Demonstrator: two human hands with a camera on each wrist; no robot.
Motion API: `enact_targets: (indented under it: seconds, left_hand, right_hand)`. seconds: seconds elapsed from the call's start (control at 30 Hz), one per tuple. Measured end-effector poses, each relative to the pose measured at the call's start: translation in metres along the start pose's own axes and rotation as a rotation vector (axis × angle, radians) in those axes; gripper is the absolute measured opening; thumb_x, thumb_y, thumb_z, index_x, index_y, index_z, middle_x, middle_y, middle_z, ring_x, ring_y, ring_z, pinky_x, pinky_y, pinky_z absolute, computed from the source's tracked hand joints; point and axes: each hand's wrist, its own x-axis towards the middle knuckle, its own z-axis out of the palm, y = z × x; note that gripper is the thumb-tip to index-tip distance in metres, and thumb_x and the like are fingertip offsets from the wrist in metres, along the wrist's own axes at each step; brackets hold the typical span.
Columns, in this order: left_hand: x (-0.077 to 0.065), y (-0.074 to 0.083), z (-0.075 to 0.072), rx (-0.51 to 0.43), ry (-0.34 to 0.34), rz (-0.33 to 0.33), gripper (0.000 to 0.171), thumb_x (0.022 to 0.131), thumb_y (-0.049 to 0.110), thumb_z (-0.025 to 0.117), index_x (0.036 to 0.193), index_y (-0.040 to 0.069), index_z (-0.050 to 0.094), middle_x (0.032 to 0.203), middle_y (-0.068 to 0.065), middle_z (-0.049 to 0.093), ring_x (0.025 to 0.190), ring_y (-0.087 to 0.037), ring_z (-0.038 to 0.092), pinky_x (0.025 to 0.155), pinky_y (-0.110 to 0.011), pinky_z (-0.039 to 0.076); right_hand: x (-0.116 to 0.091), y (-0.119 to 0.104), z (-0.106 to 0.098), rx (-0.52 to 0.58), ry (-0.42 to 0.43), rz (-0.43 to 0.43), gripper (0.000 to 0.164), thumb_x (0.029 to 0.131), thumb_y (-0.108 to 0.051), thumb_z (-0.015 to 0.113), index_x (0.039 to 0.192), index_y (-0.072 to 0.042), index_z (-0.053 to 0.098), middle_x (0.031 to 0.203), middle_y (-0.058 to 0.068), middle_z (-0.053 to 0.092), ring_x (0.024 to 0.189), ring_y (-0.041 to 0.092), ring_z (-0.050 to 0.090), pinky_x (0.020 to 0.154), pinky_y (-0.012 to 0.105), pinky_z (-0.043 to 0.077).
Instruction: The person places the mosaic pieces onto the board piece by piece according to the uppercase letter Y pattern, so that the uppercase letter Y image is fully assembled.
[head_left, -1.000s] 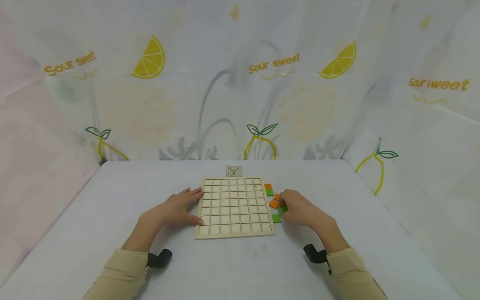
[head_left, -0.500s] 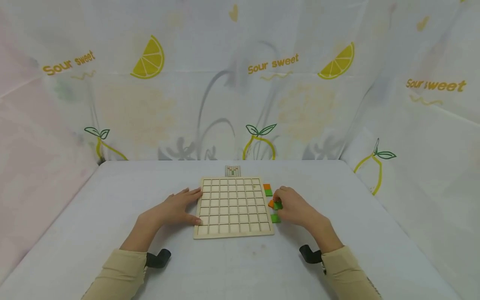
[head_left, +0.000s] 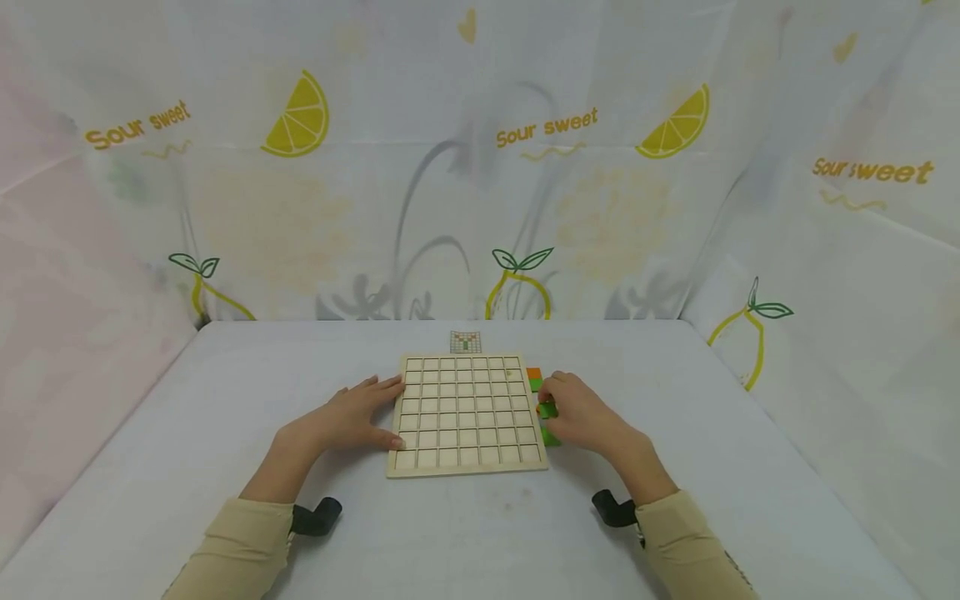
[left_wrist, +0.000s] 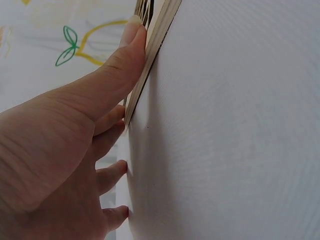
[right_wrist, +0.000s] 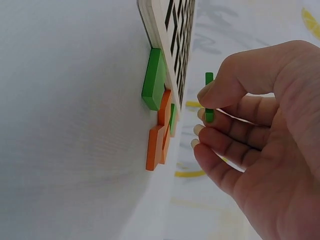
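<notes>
A pale wooden grid board lies flat on the table in the head view. My left hand rests at its left edge, fingers spread, with the thumb lying over the rim in the left wrist view. Just off the board's right side, my right hand pinches a small green tile between thumb and fingers, raised above the table. Below it, a green tile lies against the board's edge, and orange tiles lie beside that one. The right hand partly hides these loose tiles in the head view.
A small card with a coloured grid pattern lies behind the board's far edge. An orange tile and a green tile sit together by the board's far right side. A printed cloth hangs behind the white table.
My right hand has picked the green tile up from among the loose tiles and moved left with it, closer to the board. The left hand keeps its place on the board's edge.
</notes>
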Motion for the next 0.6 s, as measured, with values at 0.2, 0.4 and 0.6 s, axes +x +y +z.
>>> enact_targets:
  seconds: [0.2, 0.4, 0.6]
  left_hand:
    - [-0.001, 0.0, 0.0, -0.005, -0.002, -0.003, 0.103, 0.076, 0.058, 0.078, 0.155, 0.01, 0.034, 0.163, -0.013, 0.032, 0.151, -0.047, 0.019, 0.115, -0.073, 0.016]
    - [0.0, 0.001, 0.002, -0.009, -0.01, -0.002, 0.102, 0.076, 0.057, 0.078, 0.155, 0.011, 0.035, 0.162, -0.013, 0.032, 0.151, -0.046, 0.019, 0.115, -0.074, 0.016]
    - [0.0, 0.001, 0.0, -0.006, -0.007, -0.011, 0.102, 0.076, 0.058, 0.078, 0.155, 0.011, 0.035, 0.163, -0.012, 0.032, 0.151, -0.046, 0.018, 0.116, -0.073, 0.015]
  right_hand:
    - [0.003, -0.005, 0.0, -0.008, 0.019, -0.015, 0.021, 0.078, 0.003, 0.064, 0.097, -0.007, 0.065, 0.092, -0.002, 0.058, 0.088, 0.014, 0.05, 0.079, 0.03, 0.048]
    - [0.007, -0.01, 0.0, -0.025, 0.043, -0.071, 0.024, 0.076, 0.005, 0.062, 0.097, -0.006, 0.066, 0.091, -0.001, 0.057, 0.086, 0.014, 0.049, 0.077, 0.029, 0.048]
    - [0.008, -0.013, 0.0, -0.02, 0.044, -0.077, 0.023, 0.077, 0.006, 0.062, 0.096, -0.005, 0.065, 0.091, 0.0, 0.057, 0.087, 0.014, 0.049, 0.077, 0.03, 0.047]
